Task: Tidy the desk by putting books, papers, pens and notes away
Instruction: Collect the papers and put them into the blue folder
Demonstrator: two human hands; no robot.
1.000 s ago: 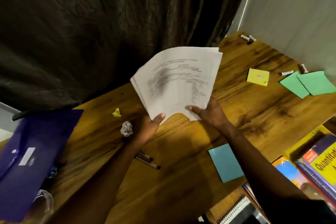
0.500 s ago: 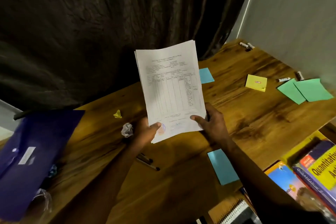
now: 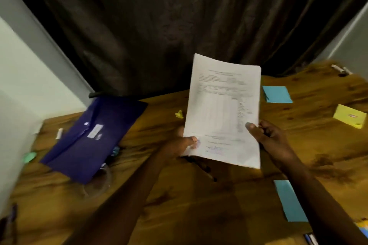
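Dark curtain (image 3: pixel 159 26) — wooden desk (image 3: pixel 179 205)

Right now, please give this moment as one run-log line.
papers: held over desk | left hand: grips papers | right hand: grips papers | folder: on desk

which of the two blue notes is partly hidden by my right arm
The long blue sheet nearest you: the right forearm overlaps its right side. The blue pad by the curtain is fully visible.

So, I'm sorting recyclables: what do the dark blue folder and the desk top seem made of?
The blue folder: probably plastic, smooth with a faint sheen and crisp fold lines. The desk: wood or wood-look laminate, glossy, with dark grain streaks.
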